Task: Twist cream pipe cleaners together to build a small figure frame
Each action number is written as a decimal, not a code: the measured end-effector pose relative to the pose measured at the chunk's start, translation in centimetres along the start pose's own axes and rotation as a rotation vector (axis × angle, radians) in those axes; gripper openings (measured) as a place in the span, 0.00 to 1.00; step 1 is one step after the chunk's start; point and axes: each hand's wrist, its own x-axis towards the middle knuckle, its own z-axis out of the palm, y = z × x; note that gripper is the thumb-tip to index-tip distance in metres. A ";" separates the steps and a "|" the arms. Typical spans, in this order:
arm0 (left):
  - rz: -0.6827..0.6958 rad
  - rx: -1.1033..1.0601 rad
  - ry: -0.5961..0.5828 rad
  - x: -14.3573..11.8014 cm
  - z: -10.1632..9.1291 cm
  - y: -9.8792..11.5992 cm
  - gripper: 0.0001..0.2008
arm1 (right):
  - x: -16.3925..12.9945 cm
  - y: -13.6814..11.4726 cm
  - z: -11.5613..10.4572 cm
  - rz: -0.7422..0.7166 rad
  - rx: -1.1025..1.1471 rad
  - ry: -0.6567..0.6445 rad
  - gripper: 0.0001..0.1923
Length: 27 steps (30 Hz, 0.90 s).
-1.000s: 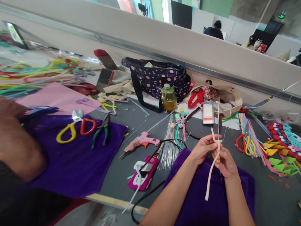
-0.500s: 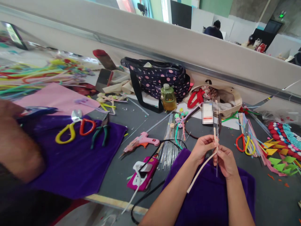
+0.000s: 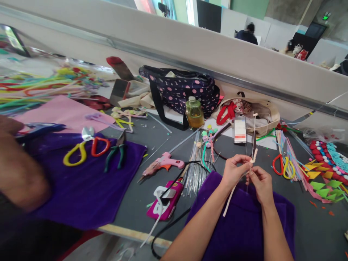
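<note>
Over the purple cloth (image 3: 228,232), my left hand (image 3: 237,168) pinches a cream pipe cleaner (image 3: 229,201). One end of it hangs down below the fingers, and a short bent end sticks up above them. Just to the right, my right hand (image 3: 260,183) is closed close against the left, its thumb and finger on thin stems (image 3: 255,132) that rise upright. A small cream tip tops one stem. The exact grip inside the fingers is partly hidden.
A pink glue gun (image 3: 165,161), clear sticks (image 3: 194,174) and a magenta power strip (image 3: 168,201) lie to the left. Scissors (image 3: 284,166) lie right. A bottle (image 3: 194,112) and dotted bag (image 3: 179,87) stand behind. A co-worker's arm (image 3: 19,163) is at far left.
The pipe cleaner's upper end now bends to the right, and its hanging tail has swung closer to my hands. The stems have shifted slightly upward in my fingers.
</note>
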 end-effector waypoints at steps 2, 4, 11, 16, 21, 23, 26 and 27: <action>-0.029 -0.039 -0.011 -0.1 0.2 0.1 0.13 | 0.0 0.0 0.2 0.029 0.077 0.015 0.08; -0.068 -0.102 -0.047 -0.2 0.3 0.3 0.15 | 0.0 -0.1 0.4 0.079 0.193 0.008 0.08; -0.163 -0.251 -0.131 -0.3 0.3 -0.1 0.15 | -0.1 -0.7 0.6 0.141 0.443 -0.122 0.07; -0.364 -0.314 -0.324 -0.5 0.1 -0.4 0.19 | -0.2 -0.5 0.9 0.198 0.520 -0.182 0.09; -0.384 -0.432 -0.325 -0.4 0.0 -0.7 0.15 | -0.2 -0.2 1.0 0.174 0.448 -0.164 0.07; -0.355 -0.438 -0.302 -0.4 0.0 -0.6 0.13 | -0.2 -0.2 0.9 0.163 0.406 -0.154 0.07; -0.309 -0.408 -0.268 -0.5 0.2 -0.2 0.13 | -0.2 -0.1 0.8 0.158 0.365 -0.153 0.08; -0.293 -0.392 -0.254 -0.5 0.3 -0.1 0.13 | -0.2 0.0 0.8 0.156 0.356 -0.154 0.08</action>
